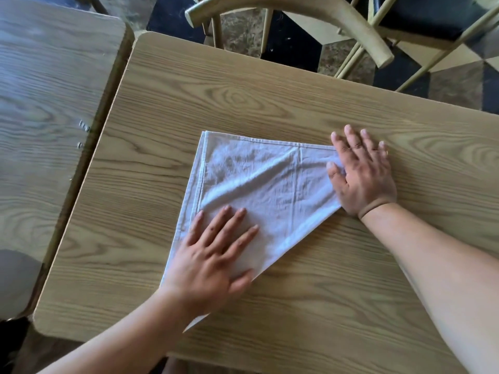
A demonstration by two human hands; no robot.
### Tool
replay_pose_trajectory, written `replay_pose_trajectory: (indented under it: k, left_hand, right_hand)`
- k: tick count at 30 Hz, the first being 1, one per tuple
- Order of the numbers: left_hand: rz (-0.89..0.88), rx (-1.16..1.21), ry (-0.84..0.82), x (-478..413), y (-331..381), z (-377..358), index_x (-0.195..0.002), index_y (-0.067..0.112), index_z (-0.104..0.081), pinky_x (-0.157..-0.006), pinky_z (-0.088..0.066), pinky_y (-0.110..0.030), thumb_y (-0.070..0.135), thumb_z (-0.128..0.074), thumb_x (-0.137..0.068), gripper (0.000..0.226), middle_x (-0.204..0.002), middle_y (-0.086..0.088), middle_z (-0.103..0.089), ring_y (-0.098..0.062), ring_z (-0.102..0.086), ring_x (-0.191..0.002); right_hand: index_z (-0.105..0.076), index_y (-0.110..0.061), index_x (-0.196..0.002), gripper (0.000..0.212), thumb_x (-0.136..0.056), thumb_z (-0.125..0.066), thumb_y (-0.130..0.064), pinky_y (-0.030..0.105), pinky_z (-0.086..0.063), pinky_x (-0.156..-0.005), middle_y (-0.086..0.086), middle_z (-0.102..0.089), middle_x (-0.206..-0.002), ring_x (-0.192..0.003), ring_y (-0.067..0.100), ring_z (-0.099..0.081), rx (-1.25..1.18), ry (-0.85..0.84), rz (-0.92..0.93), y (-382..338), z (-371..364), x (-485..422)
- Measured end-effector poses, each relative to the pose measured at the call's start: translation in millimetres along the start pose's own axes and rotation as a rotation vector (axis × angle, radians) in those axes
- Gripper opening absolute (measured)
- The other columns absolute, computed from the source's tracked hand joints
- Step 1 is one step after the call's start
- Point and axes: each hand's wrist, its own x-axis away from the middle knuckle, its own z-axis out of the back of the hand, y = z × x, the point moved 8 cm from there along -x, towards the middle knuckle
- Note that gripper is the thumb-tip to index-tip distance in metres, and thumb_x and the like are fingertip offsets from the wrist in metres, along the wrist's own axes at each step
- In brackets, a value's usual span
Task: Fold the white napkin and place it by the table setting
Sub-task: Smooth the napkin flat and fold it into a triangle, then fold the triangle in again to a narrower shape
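A white napkin [253,182] lies folded into a triangle on the wooden table [297,98], its square corner pointing to the far left. My left hand [216,260] lies flat with fingers spread on the napkin's near corner, and the forearm hides the tip. My right hand [361,174] is pressed flat over the napkin's right corner, fingers apart and half on the bare wood. Neither hand grips the cloth. No table setting is in view.
A second wooden table [48,109] stands close on the left, separated by a narrow gap. Pale wooden chairs [324,20] stand beyond the far edge, over a dark patterned floor.
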Motion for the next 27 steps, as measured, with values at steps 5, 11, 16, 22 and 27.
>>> replay_pose_trajectory:
  k: [5,11,16,22,27]
  left_hand:
    - [0.069,-0.054,-0.061,62,-37,9,-0.158,0.030,-0.046,-0.125,-0.026,-0.063,0.073,-0.064,-0.085,0.087,-0.173,-0.004,-0.028,-0.028,-0.025,-0.161]
    - [0.067,-0.045,-0.050,59,-35,10,-0.157,0.030,-0.050,-0.125,-0.026,-0.062,0.073,-0.064,-0.083,0.087,-0.173,-0.004,-0.028,-0.029,-0.027,-0.160]
    - [0.070,-0.042,-0.028,59,-35,11,-0.158,0.029,-0.048,-0.125,-0.025,-0.063,0.072,-0.064,-0.083,0.088,-0.173,-0.005,-0.029,-0.030,-0.027,-0.160]
    - [0.072,-0.034,-0.010,61,-36,8,-0.157,0.028,-0.049,-0.126,-0.023,-0.063,0.070,-0.066,-0.082,0.088,-0.173,-0.005,-0.029,-0.030,-0.025,-0.160]
    - [0.077,-0.039,-0.029,63,-37,8,-0.160,0.030,-0.044,-0.127,-0.021,-0.062,0.072,-0.062,-0.085,0.088,-0.175,-0.003,-0.024,-0.028,-0.020,-0.162]
  right_hand:
    - [-0.030,-0.027,-0.164,0.066,-0.102,-0.029,-0.053,0.056,-0.004,-0.129,0.004,-0.020,-0.174,-0.160,0.034,-0.016,-0.011,0.004,0.005,-2,3,1]
    - [-0.043,-0.011,-0.155,0.067,-0.099,-0.038,-0.049,0.061,-0.016,-0.126,0.020,-0.040,-0.164,-0.154,0.045,-0.030,-0.060,0.078,-0.109,1,16,9]
    - [-0.057,-0.006,-0.134,0.052,-0.090,-0.064,-0.032,0.053,-0.047,-0.095,0.026,-0.061,-0.132,-0.117,0.048,-0.058,-0.062,0.265,-0.283,21,36,36]
    - [-0.058,-0.007,-0.127,0.055,-0.088,-0.079,-0.040,0.040,-0.044,-0.093,0.015,-0.066,-0.121,-0.116,0.039,-0.060,-0.393,0.124,-0.701,55,36,49]
    - [-0.045,-0.014,-0.147,0.060,-0.092,-0.070,-0.014,0.024,-0.041,-0.061,-0.005,-0.049,-0.118,-0.086,0.015,-0.058,-0.792,0.195,-0.917,47,32,49]
